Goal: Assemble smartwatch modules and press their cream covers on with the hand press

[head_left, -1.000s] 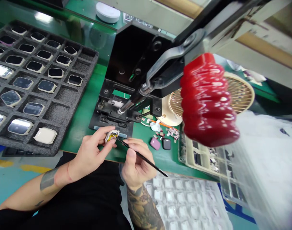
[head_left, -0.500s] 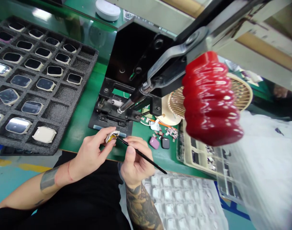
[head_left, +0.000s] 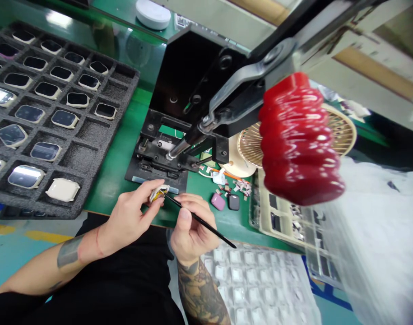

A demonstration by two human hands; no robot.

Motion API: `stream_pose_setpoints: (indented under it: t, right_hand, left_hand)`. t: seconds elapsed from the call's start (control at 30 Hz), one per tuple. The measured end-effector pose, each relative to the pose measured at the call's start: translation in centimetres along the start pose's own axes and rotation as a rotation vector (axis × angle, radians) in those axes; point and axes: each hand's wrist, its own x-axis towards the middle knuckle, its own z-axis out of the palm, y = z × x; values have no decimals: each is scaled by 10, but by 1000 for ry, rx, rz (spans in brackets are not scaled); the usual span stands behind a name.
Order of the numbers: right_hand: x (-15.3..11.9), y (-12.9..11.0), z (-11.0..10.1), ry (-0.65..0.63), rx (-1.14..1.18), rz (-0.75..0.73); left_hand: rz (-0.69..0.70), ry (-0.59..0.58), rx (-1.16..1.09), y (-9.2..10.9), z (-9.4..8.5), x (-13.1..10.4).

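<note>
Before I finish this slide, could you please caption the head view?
Left hand pinches a small white part; right hand points a black stick at it.

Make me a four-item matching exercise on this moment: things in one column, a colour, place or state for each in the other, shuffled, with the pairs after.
Things:
1. Slim black tool
2. Small part with yellow on it
3. Ribbed handle
4. Foam tray

Colour, place or state:
A. Glossy red
B. Held in the right hand
C. Dark grey, divided into compartments
D. Held in the left hand's fingers

Pairs: 1-B, 2-D, 3-A, 4-C
</note>
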Motion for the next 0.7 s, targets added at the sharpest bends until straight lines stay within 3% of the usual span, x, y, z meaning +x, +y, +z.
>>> stream_pose_setpoints:
  t: [0.53,0.7]
  right_hand:
    - [-7,-3,-2,-80,-123,-127]
    - [-5,-5,0,-46,-82,-82]
  left_hand:
    - [-48,-15,-13,4,-1,1]
    - [-136,-53,-199,2,-3,2]
